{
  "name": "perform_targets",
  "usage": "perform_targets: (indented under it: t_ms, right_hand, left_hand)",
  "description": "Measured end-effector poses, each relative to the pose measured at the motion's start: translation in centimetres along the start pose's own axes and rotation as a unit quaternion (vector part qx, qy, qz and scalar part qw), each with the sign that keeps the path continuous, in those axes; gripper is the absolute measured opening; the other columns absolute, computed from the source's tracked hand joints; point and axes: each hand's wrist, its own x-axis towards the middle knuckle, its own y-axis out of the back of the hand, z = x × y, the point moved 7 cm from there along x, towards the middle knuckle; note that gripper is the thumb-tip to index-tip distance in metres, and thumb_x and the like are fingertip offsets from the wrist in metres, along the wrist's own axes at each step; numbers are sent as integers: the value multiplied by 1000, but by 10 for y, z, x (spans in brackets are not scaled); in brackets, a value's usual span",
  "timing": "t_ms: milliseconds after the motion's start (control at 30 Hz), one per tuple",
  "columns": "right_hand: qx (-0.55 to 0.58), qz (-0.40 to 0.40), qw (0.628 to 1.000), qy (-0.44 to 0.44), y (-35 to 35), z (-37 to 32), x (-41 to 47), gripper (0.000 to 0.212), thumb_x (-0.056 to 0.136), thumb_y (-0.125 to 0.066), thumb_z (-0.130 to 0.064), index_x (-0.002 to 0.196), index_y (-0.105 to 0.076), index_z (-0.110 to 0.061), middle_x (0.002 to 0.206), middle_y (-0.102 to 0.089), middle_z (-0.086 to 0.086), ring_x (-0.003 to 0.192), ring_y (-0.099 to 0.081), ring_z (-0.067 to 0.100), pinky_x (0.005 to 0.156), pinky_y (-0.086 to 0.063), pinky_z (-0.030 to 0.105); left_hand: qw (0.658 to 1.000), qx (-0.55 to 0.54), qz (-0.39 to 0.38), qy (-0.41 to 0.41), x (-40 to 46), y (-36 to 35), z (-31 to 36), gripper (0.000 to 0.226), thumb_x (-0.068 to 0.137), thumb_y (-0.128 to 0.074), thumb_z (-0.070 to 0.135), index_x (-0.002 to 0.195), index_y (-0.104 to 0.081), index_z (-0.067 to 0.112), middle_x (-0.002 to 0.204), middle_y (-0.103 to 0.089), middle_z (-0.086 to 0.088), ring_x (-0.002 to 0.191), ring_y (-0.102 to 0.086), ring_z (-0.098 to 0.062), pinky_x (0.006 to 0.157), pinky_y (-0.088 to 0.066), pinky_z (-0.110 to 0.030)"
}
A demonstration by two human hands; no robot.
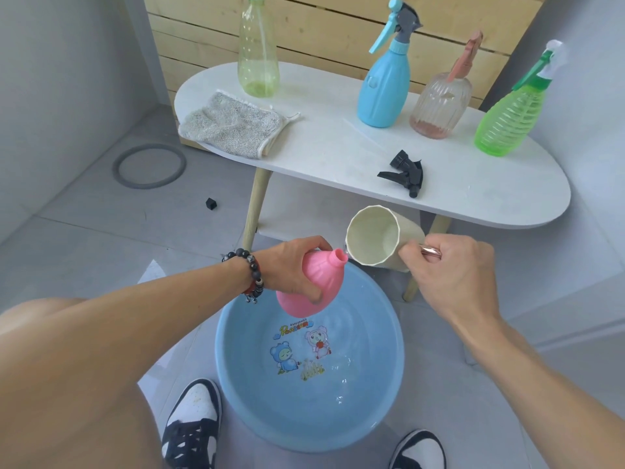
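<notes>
My left hand (293,265) grips a pink bottle (313,286) with no cap, tilted so its neck points up and right. My right hand (453,269) holds a cream cup (378,238) by its shiny handle. The cup is tipped on its side, its rim right by the bottle's mouth. Both are held above a blue basin (389,384) with water and cartoon stickers inside, standing on the floor.
A white oval table (338,157) behind the basin carries a pale green bottle (258,59), a blue spray bottle (385,82), a clear pink one (439,103), a green one (510,123), a black spray head (406,172) and a grey cloth (233,126). My shoes flank the basin.
</notes>
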Motion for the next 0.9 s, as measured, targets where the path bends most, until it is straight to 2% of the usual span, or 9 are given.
perform_targets:
  t_ms: [267, 367, 533, 667, 900]
  right_hand:
    - [-30, 20, 999, 30, -1, -3, -2, 44, 81, -56, -25, 58, -19, -17, 59, -14, 4, 60, -16, 22, 48, -22, 34]
    - [-39, 26, 998, 42, 1, -5, -1, 44, 81, -56, -23, 58, -20, -17, 58, -14, 4, 60, -16, 24, 48, -22, 35]
    - [-47, 41, 997, 53, 4, -6, 0, 45, 81, -57, -21, 57, -19, -19, 53, -13, 2, 56, -19, 26, 49, -20, 34]
    - [-67, 62, 993, 79, 5, -6, -2, 45, 80, -59, -18, 54, -22, -18, 49, -21, 5, 53, -26, 28, 49, -15, 31]
    - [-84, 112, 981, 135, 8, -11, -4, 43, 81, -58, -14, 54, -24, -19, 50, -21, -3, 52, -31, 28, 53, -20, 27]
  left_hand:
    - [1000, 4, -11, -2, 0, -3, 3, 70, 72, -82, 21, 131, -48, 33, 111, -61, 9, 97, -64, -12, 66, -54, -23]
    - [1000, 1, -14, -3, 0, -4, 2, 69, 72, -82, 19, 131, -49, 31, 111, -62, 9, 95, -64, -11, 62, -51, -18]
    - [1000, 6, -28, 9, 0, -5, -2, 76, 63, -80, 30, 132, -47, 36, 112, -62, 7, 97, -64, -15, 69, -57, -28]
    - [999, 15, -30, 12, 1, -7, -3, 74, 71, -83, 23, 134, -46, 35, 109, -61, 8, 95, -63, -13, 67, -54, -26]
    - [998, 39, -40, 26, 1, -10, -5, 73, 71, -83, 25, 133, -46, 36, 111, -61, 6, 95, -64, -16, 64, -53, -25]
